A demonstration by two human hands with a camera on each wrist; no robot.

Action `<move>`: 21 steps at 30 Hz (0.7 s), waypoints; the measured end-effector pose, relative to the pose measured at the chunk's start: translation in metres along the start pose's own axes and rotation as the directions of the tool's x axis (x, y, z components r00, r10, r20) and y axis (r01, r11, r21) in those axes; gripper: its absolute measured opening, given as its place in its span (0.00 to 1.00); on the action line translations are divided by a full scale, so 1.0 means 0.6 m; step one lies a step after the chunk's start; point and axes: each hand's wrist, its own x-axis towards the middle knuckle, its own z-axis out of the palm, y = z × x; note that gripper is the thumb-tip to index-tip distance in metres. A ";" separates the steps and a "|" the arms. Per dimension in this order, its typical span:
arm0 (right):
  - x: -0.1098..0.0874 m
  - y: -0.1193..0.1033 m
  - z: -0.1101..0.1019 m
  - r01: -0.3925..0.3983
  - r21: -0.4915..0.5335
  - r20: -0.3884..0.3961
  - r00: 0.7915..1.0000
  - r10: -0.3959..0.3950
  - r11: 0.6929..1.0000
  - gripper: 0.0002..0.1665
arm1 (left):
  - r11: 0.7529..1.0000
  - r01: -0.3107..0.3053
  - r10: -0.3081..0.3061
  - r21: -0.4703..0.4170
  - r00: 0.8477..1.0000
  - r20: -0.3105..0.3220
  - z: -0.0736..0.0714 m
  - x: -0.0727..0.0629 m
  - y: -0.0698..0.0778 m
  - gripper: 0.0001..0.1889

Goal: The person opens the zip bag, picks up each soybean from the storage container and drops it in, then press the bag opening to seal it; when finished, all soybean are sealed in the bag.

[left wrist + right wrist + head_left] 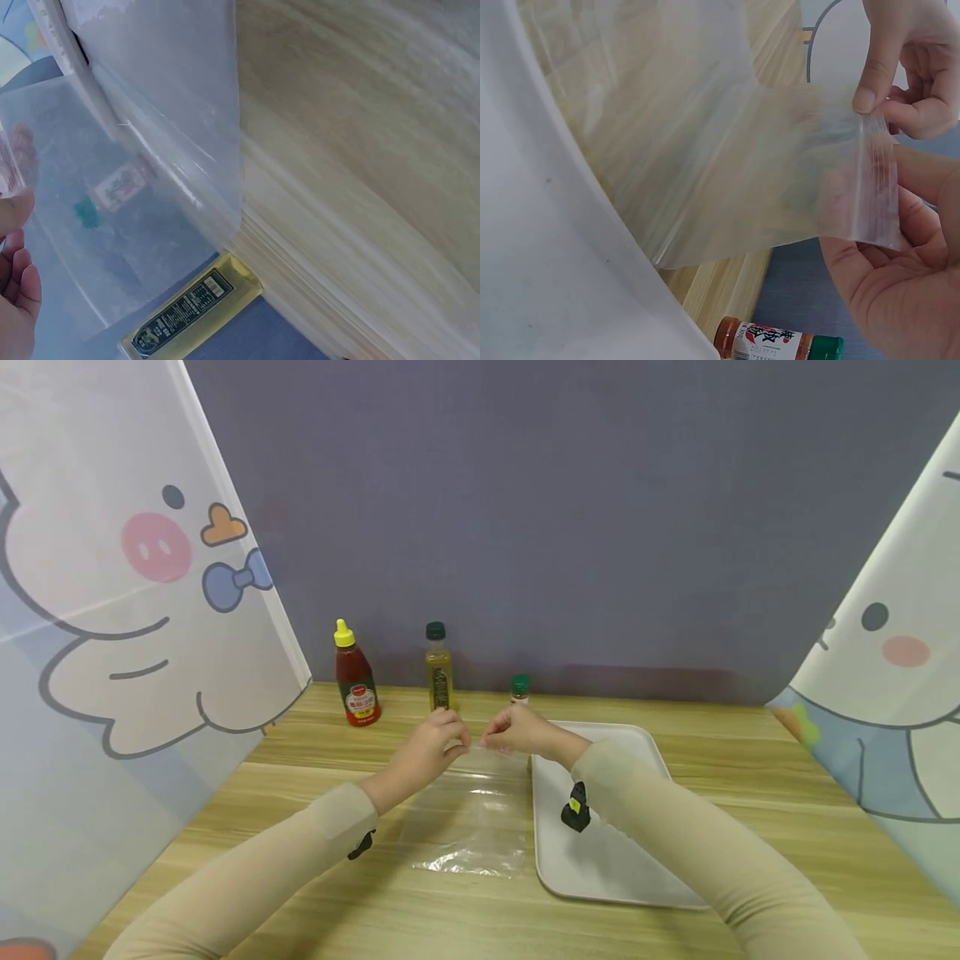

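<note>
A clear zip-top plastic bag [472, 827] hangs from both hands, its lower part spread over the wooden table left of the tray. My left hand [435, 743] pinches the bag's zip edge between thumb and finger. Close beside it, my right hand [517, 731] pinches the same edge. In the right wrist view the ridged zip strip [874, 187] runs between the two hands, with right-hand fingers showing through the film. Through the bag in the left wrist view, a small green-capped spice jar [120, 187] shows blurred.
A white tray [551, 860] lies to the right, under my right forearm. Along the back stand a red sauce bottle [358, 685] with a yellow cap, an oil bottle [438, 668] and the spice jar. A grey panel [525, 527] rises behind the wooden table [360, 893].
</note>
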 end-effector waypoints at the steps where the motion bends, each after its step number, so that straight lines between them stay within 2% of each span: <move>1: 0.000 0.001 0.001 0.004 -0.007 -0.001 1.000 -0.004 1.000 0.08 | 1.000 -0.008 0.008 0.005 1.000 -0.008 0.001 0.000 0.001 0.09; 8: 0.003 0.002 0.006 0.048 -0.082 0.061 0.997 -0.043 0.996 0.08 | 0.997 -0.067 0.068 0.040 0.998 -0.015 0.005 -0.001 0.004 0.05; 11: 0.002 0.000 0.008 0.058 -0.080 0.067 0.996 -0.053 0.995 0.07 | 0.995 -0.085 0.085 0.048 0.996 -0.009 0.006 0.000 0.004 0.06; 16: 0.001 -0.002 0.011 0.054 -0.071 0.046 0.998 -0.051 0.996 0.07 | 0.994 -0.076 0.076 0.081 0.997 -0.002 0.009 0.001 0.005 0.07; 21: 0.004 0.005 0.015 0.071 -0.065 0.070 0.995 -0.066 0.995 0.08 | 0.993 -0.064 0.064 0.100 0.998 0.003 0.012 -0.004 0.008 0.05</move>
